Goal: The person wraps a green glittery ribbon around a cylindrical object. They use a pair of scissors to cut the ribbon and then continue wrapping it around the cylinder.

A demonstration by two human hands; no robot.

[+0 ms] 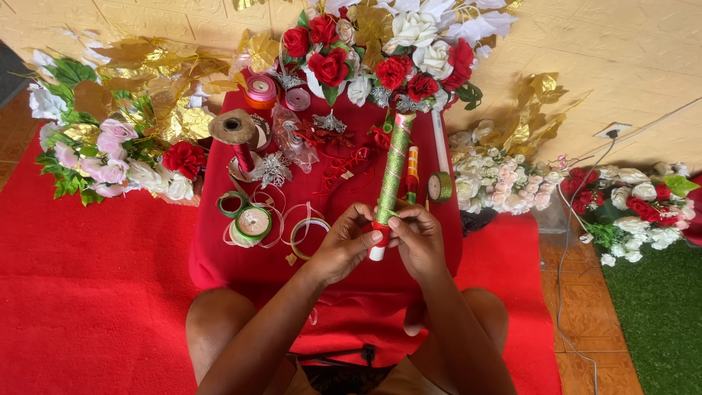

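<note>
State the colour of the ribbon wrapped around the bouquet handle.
Glittery green ribbon, over a red and white handle; head view.

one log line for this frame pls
left hand: pinching handle base | right hand: pinching handle base | bouquet handle: green ribbon wrap, tilted, flowers away | red table: ribbon spools

Green-wrapped bouquet stem (392, 172) — upright, red-tipped
</note>
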